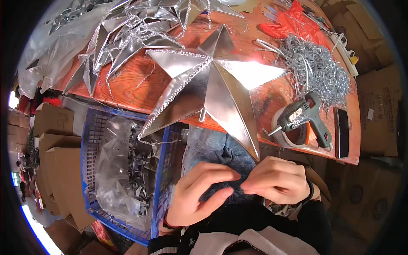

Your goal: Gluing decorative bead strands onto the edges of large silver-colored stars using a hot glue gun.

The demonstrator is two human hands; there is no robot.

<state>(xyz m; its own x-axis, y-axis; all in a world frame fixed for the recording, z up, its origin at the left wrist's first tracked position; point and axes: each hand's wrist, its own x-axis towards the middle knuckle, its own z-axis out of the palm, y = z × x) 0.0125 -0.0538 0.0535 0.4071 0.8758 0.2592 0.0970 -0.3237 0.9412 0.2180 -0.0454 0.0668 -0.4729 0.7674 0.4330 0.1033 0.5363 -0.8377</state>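
A large silver star [229,80] lies on the table's front edge, its lowest point jutting over the edge towards my lap. Beaded silver trim [176,91] runs along its upper-left and lower-left points, and a loose end trails from the lower-left tip. Over my lap, my left hand [199,193] has thumb and fingers apart with nothing visible between them. Close beside it, my right hand [278,180] is closed in a pinch near the star's lowest tip; whatever those fingers hold is hidden.
At the table's right are a glue gun [304,117] resting on a tape roll [293,138], a phone [341,132], tangled silver trim [316,70] and a red plastic bag [295,23]. More silver stars [127,46] pile up at back left. A blue crate [89,170] stands below left, beside cardboard boxes [63,170].
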